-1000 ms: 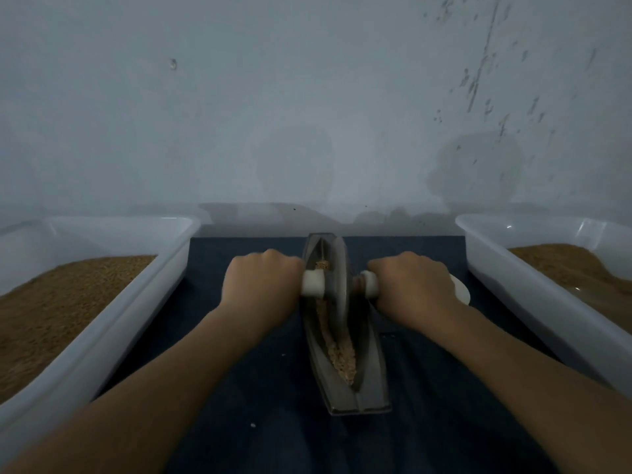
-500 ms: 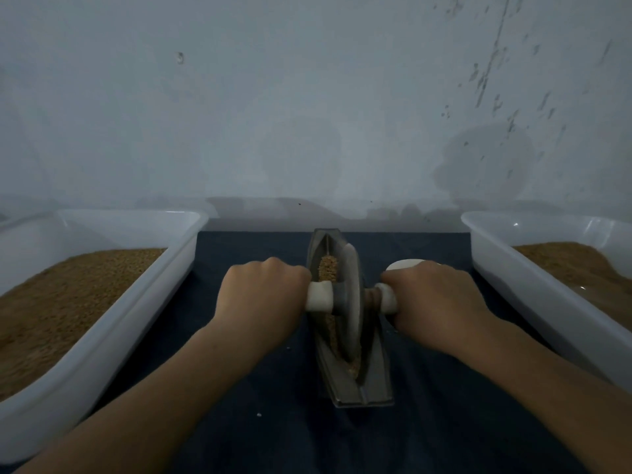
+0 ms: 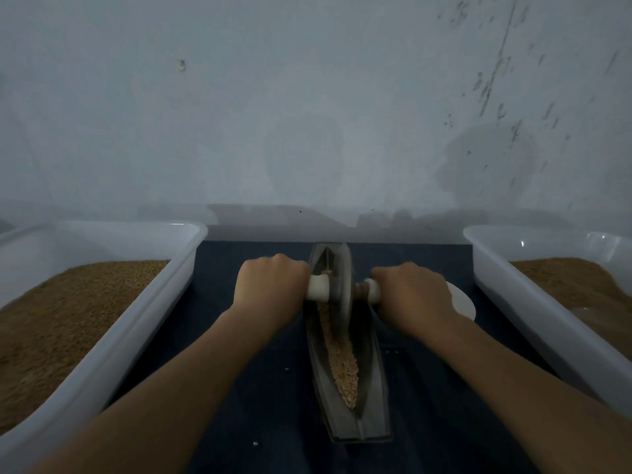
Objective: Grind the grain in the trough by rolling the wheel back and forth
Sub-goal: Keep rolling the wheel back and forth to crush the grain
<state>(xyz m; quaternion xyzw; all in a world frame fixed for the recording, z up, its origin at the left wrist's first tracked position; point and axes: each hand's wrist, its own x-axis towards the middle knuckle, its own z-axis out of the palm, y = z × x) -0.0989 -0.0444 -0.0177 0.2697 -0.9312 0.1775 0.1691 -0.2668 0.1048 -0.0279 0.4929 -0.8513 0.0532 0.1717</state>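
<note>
Wheel (image 3: pixel 343 278) at far end of trough (image 3: pixel 373 405) — grain (image 3: pixel 345 367) run open nearward

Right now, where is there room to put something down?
On the dark mat between the left tub and the trough, and the near strip before the trough's end. Right of the trough is crowded: right hand, white dish, right tub.
</note>
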